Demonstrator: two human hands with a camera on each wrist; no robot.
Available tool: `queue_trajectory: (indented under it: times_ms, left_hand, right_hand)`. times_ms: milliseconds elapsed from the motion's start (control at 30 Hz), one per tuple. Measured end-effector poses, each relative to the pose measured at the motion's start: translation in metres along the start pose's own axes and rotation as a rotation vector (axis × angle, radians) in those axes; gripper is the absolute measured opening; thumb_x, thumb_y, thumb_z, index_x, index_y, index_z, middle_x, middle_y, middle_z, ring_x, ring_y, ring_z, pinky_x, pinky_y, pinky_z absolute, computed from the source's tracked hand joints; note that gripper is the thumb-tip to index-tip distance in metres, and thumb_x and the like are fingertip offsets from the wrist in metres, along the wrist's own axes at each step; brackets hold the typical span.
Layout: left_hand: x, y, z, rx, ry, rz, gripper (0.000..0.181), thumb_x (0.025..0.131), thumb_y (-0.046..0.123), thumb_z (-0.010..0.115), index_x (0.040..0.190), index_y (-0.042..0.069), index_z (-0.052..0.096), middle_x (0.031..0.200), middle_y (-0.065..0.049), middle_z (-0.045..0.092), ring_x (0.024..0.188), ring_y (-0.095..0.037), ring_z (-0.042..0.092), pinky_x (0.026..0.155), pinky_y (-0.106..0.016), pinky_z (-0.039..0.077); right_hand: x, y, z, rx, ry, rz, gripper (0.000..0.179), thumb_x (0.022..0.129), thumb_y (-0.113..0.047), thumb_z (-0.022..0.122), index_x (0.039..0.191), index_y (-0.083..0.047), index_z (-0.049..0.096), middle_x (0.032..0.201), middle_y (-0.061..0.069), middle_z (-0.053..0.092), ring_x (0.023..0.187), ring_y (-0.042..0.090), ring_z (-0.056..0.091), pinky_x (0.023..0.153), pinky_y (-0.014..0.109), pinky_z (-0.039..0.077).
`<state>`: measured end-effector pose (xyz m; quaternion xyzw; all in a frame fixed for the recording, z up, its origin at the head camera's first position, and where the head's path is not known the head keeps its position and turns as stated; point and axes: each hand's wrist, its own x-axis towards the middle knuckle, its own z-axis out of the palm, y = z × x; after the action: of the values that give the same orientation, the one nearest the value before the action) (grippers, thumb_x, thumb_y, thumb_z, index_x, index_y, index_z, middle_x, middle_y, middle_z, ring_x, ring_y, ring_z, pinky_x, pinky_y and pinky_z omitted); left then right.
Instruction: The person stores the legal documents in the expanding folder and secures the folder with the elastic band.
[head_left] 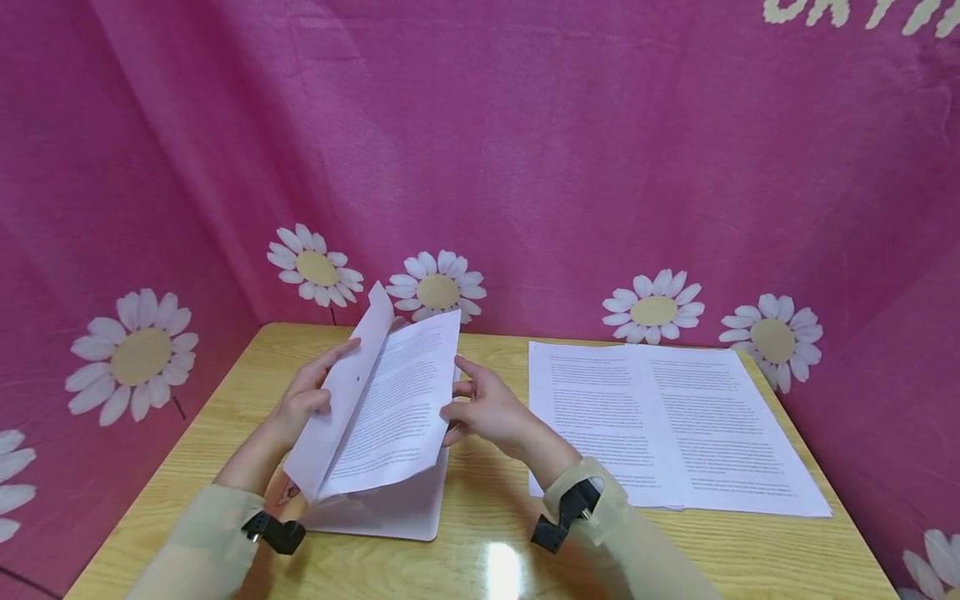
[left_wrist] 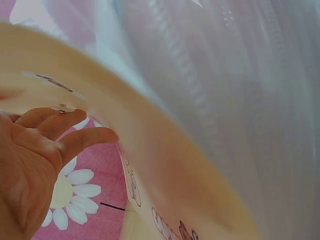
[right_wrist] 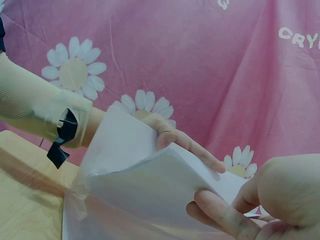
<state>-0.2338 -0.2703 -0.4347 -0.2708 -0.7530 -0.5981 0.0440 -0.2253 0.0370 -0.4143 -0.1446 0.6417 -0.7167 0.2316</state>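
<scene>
1. Pink backdrop [head_left: 540,167]: pale lettering [right_wrist: 296,38] reads "CRY" before cutting off.
2. On the tabletop [head_left: 480,508], left of centre, lies an open folder [head_left: 397,510]; its sheets [head_left: 401,400] carry print too small to read.
3. The left hand [head_left: 303,400] holds the raised side; the right hand [head_left: 491,408] pinches the sheets' edge.
4. Printed pages [head_left: 727,417] lie rightward.

white glare [head_left: 503,571] on table [head_left: 405,575], hazy left-wrist view

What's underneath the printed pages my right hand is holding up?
Below the printed pages, a pale folder shows past their lower edge, lying on the wooden table. Whatever else sits directly under the pages is covered, so I can't tell.
</scene>
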Motion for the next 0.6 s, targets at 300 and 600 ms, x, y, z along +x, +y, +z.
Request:
queue_trajectory:
  times_ms: [300,600]
  left_hand:
    - [0.002,0.001,0.004,0.027,0.041,0.051,0.088,0.065,-0.001,0.045,0.151,-0.017,0.042,0.149,-0.025,0.045,0.112,-0.021,0.050,0.086,-0.027,0.042]
    - [0.002,0.002,0.006,0.055,0.029,0.058,0.087,0.066,-0.002,0.044,0.151,-0.018,0.041,0.151,-0.032,0.043,0.111,-0.025,0.051,0.084,-0.028,0.043]
  right_hand:
    - [-0.002,0.007,0.011,-0.040,0.038,-0.082,0.093,0.088,0.018,0.058,0.167,0.005,0.010,0.121,0.026,0.068,0.079,0.028,0.073,0.063,0.042,0.062]
    - [0.007,0.014,0.022,-0.044,0.048,-0.032,0.094,0.088,0.014,0.056,0.168,0.001,0.008,0.121,0.023,0.068,0.088,0.030,0.074,0.064,0.045,0.062]
